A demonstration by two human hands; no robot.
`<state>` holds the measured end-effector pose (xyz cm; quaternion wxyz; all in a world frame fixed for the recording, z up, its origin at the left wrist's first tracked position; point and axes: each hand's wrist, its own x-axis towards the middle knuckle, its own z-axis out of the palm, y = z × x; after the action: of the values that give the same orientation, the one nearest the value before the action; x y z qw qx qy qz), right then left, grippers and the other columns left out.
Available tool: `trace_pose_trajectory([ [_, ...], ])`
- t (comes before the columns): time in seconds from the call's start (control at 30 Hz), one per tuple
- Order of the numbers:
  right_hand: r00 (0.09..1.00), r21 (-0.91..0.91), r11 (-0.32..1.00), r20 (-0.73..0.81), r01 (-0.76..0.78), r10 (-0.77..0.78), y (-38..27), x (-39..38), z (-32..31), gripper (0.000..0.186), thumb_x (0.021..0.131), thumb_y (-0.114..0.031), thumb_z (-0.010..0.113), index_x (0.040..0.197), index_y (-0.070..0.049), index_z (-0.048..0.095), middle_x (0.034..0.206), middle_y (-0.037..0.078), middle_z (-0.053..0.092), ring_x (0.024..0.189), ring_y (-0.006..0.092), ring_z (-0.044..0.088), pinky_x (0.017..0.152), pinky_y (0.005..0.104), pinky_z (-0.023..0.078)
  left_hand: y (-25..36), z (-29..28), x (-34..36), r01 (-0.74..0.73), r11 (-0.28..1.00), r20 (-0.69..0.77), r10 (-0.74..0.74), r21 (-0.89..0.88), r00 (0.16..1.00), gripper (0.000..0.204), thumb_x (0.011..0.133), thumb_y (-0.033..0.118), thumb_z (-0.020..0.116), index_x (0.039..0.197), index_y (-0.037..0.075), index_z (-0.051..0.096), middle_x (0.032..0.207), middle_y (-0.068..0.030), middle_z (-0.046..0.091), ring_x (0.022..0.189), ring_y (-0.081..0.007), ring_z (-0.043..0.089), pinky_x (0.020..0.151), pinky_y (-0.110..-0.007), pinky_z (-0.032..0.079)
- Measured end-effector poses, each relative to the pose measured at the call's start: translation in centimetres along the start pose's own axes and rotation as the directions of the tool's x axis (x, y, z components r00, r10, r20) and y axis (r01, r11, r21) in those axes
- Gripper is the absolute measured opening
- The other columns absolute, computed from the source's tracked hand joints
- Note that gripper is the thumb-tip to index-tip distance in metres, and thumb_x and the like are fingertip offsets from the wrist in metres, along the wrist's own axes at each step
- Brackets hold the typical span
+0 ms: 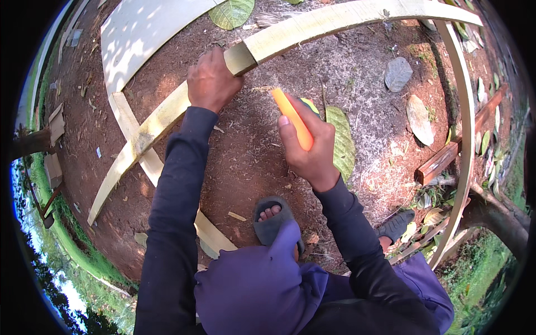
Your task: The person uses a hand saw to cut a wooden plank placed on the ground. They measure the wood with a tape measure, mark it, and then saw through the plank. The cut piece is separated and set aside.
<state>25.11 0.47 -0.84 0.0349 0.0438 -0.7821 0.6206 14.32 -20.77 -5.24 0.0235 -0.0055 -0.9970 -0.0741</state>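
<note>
A long pale wooden plank [329,23] crosses in front of me from lower left to upper right, bent by the lens. My left hand [215,84] is closed around it, just left of a darker stretch of the wood. My right hand [311,144] grips an orange bar-shaped tool [296,117], whose kind I cannot make out. The tool's far end points up and left toward the plank, apart from it. Behind my right fingers a bit of yellow and green shows. Below the plank's left part, another pale wooden strip [127,118] crosses it.
A white sheet [139,42] lies at the upper left. To the right are a grey stone [398,74], a curved wooden strip [464,111] and a reddish-brown wood piece [438,163]. Large leaves [341,139] lie on the soil. My sandalled foot [273,218] is below.
</note>
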Motion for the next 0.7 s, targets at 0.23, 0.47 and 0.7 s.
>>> trace_pose_trajectory([
  [0.23, 1.0, -0.023, 1.0, 0.01, 0.016, -0.016, -0.7, -4.7, -2.4, 0.044, 0.094, -0.009, 0.064, 0.135, 0.009, 0.063, 0.107, 0.027, 0.076, 0.083, 0.035, 0.079, 0.078, 0.0373, 0.061, 0.1, -0.1, 0.2, 0.017, 0.999, -0.015, -0.017, 0.03, 1.0, 0.04, 0.078, 0.03, 0.08, 0.102, 0.005, 0.061, 0.1, -0.0133, 0.069, 0.099, -0.0309, 0.069, 0.089, -0.046, 0.051],
  [0.47, 1.0, -0.048, 0.999, 0.011, 0.026, -0.026, -0.6, -3.1, -0.3, 0.042, 0.095, -0.012, 0.066, 0.135, 0.003, 0.064, 0.102, 0.025, 0.076, 0.079, 0.0334, 0.078, 0.07, 0.0385, 0.059, -0.5, -1.0, 0.2, 0.052, 0.998, 0.027, -0.052, 0.028, 0.998, 0.041, 0.077, 0.031, 0.081, 0.102, 0.006, 0.061, 0.098, -0.0119, 0.069, 0.095, -0.027, 0.068, 0.087, -0.044, 0.051],
  [0.7, 0.999, -0.042, 0.998, 0.016, -0.045, 0.046, -0.6, -3.3, -2.0, 0.041, 0.095, -0.01, 0.067, 0.133, 0.005, 0.066, 0.082, 0.016, 0.075, 0.063, 0.0172, 0.071, 0.059, 0.031, 0.054, 0.1, 0.0, 1.1, 0.031, 0.999, -0.001, -0.031, 0.03, 1.0, 0.033, 0.075, 0.019, 0.073, 0.101, 0.004, 0.059, 0.095, -0.0116, 0.066, 0.089, -0.0256, 0.065, 0.088, -0.043, 0.05],
])
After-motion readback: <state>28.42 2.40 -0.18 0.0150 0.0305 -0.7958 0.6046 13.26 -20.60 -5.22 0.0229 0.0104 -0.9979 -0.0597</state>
